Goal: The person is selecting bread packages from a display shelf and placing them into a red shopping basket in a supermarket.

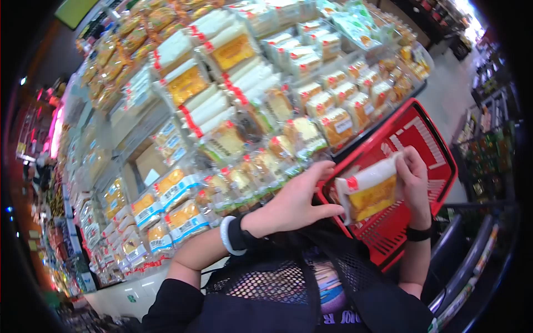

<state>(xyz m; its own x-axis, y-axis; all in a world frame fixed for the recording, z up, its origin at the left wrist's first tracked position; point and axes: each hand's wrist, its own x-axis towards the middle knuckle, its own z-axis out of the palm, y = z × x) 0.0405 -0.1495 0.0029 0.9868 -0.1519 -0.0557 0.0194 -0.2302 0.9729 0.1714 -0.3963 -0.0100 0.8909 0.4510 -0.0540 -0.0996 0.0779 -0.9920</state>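
1. A shopper holds a packaged cake (371, 194) in both hands above a red basket (427, 139), just beside a bakery display stacked with wrapped cakes (266, 105).
2. The left hand (297, 204), a white bangle (226, 236) at its wrist, pinches the near end of the pack between thumb and outstretched fingers.
3. The right hand (413, 180), above a black wristband (417, 234), has its fingers curled around the far end.
4. The pack is clear of the basket's mesh and touches only the two hands.
5. It looks light and soft: sponge under thin, probably slippery film, easily crushed. A loose hold at the two ends, where the wrap is sealed, seems safest; pressure on the middle would likely dent the cake.
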